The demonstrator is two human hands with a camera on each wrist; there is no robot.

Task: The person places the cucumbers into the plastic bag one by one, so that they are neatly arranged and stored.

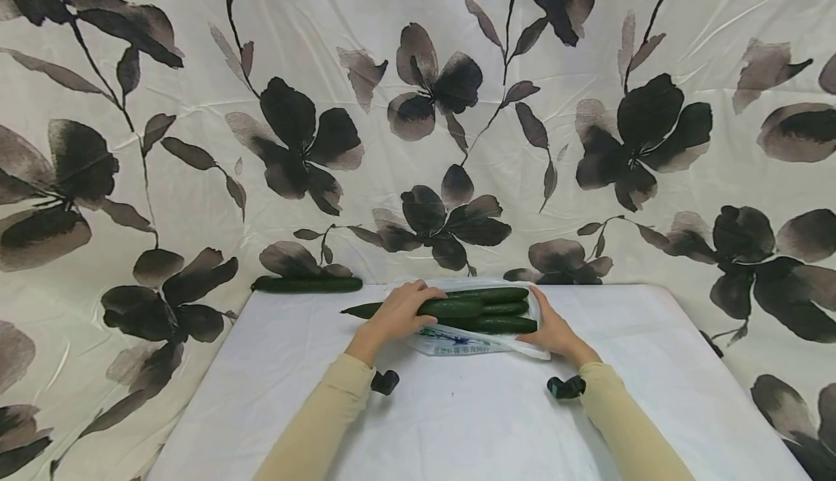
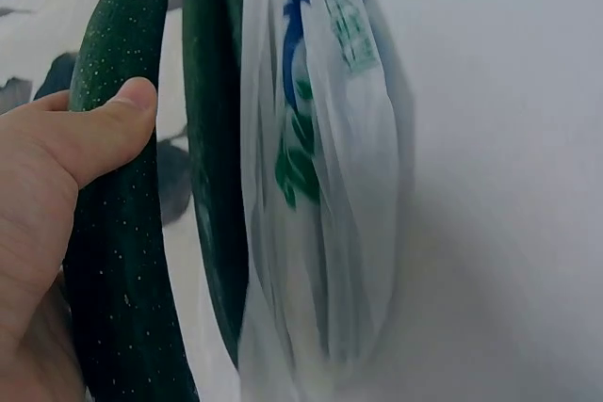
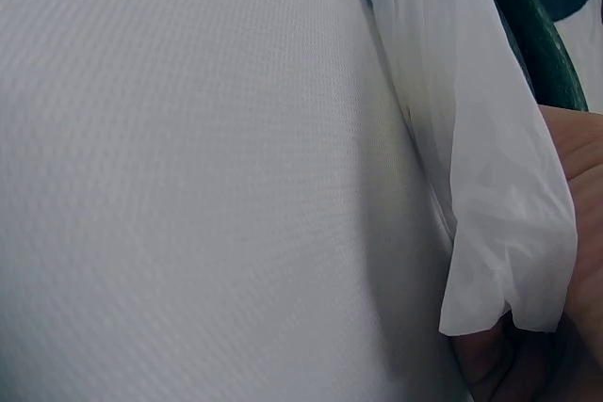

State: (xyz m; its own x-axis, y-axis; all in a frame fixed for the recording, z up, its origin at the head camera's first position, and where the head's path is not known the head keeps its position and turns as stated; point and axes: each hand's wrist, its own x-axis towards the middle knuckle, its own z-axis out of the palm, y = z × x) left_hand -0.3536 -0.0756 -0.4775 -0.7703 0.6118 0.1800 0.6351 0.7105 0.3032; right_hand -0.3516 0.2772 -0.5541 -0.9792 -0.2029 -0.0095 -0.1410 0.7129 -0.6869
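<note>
My left hand [image 1: 397,315] grips a dark green cucumber [image 1: 457,309], thumb on the near side, in the head view. In the left wrist view that speckled cucumber [image 2: 122,261] stands apart from another one beside the bag's plastic. Several more cucumbers [image 1: 499,324] lie in a thin white plastic bag [image 1: 460,343] with blue and green print. At the bag's right end, my right hand [image 1: 555,330] holds its edge, thumb and fingers spread around the cucumber ends. Plastic [image 3: 504,204] hides part of this hand in the right wrist view.
A single cucumber [image 1: 307,284] lies at the back left edge of the white-covered table [image 1: 457,423]. Behind the table hangs a pale cloth [image 1: 418,162] with dark flowers. Black wrist devices [image 1: 565,387] sit at both sleeves.
</note>
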